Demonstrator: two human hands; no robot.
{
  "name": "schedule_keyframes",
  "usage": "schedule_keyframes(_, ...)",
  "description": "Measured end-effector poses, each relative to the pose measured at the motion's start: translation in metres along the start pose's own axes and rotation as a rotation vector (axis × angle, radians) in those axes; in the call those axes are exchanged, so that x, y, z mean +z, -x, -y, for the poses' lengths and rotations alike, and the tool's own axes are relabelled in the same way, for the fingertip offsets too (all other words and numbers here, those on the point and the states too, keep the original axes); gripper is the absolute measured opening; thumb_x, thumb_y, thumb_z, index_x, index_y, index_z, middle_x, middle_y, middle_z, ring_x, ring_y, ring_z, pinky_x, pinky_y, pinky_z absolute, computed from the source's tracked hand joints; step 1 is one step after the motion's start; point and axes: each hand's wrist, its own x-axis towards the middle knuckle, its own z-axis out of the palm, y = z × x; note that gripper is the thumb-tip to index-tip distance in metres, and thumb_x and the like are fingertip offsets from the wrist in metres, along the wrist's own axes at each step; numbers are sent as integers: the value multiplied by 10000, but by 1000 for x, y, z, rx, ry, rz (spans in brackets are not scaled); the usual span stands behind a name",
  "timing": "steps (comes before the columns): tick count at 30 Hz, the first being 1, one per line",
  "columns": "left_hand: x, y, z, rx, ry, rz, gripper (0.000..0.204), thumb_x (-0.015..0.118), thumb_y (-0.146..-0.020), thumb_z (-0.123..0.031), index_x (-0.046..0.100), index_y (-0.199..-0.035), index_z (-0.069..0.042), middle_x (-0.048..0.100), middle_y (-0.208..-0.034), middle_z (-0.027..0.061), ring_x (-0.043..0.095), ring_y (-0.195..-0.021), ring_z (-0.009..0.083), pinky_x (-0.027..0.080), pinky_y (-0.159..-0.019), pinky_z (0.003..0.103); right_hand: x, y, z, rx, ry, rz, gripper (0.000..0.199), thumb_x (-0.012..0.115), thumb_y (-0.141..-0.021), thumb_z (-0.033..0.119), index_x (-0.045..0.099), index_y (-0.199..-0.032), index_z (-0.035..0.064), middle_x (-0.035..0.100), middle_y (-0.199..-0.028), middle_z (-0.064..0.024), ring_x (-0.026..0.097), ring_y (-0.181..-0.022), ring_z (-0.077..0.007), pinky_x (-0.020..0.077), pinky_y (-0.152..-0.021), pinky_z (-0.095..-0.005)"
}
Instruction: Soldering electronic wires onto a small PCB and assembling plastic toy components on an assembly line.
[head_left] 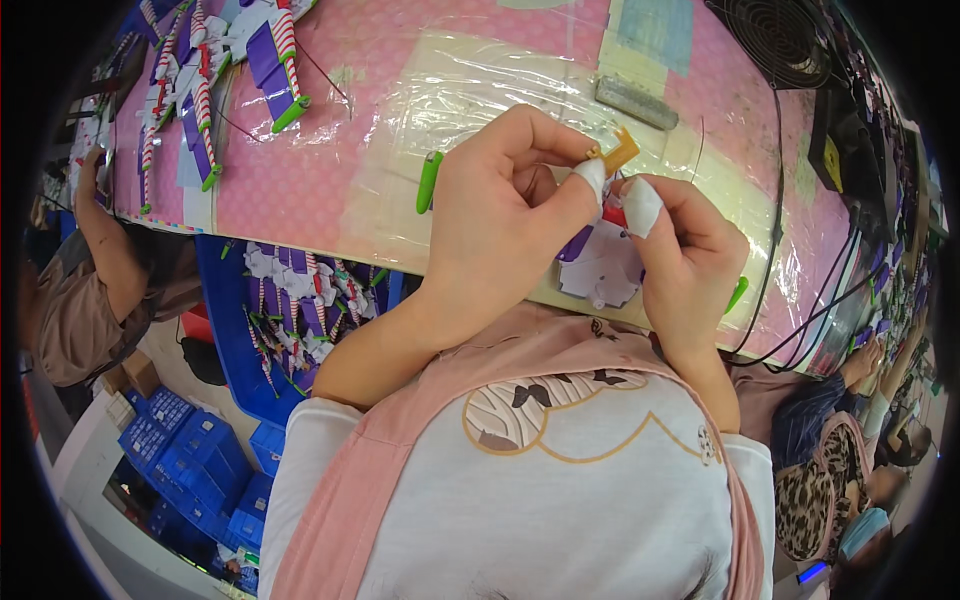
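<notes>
Your left forearm [385, 345] is bare and slants inward to the upper right; your right forearm [706, 375] is bare, steeper, leaning left. Your left hand [480, 205] sits higher, back upward, thumb and index finger pinched. Your right hand [690, 255] has its fingers curled; contact at its fingertips is obscured. Both thumb tips, white-covered, face each other, near but apart.

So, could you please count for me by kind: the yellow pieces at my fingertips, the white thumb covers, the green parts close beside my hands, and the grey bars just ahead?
Yellow piece: 1
White thumb covers: 2
Green parts: 2
Grey bar: 1
Total: 6
</notes>
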Motion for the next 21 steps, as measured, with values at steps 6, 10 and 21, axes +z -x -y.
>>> schedule_keyframes(6,-5,0,-3,-28,-70,44,112,564,-817,7,536,-922,32,616,-826,77,572,-704,57,466,-607,175,2,0,5,27,59,22,143,608,-823,100,639,-891,-21,617,-653,-49,527,-565,-63,428,-517,-207)
schedule_keyframes(10,-6,0,-2,-45,-57,36,124,562,-817,8,542,-937,35,625,-850,90,580,-715,66,473,-628,184,6,1,-3,-103,130,-36,122,614,-794,56,640,-890,-15,617,-667,-76,539,-542,-89,434,-508,-211)
schedule_keyframes(21,-4,5,-2,-16,-62,29,134,574,-815,9,541,-941,40,619,-838,82,579,-715,71,469,-629,184,5,3,5,-46,121,-29,105,621,-796,57,644,-868,-15,608,-615,-54,541,-534,-63,421,-485,-201)
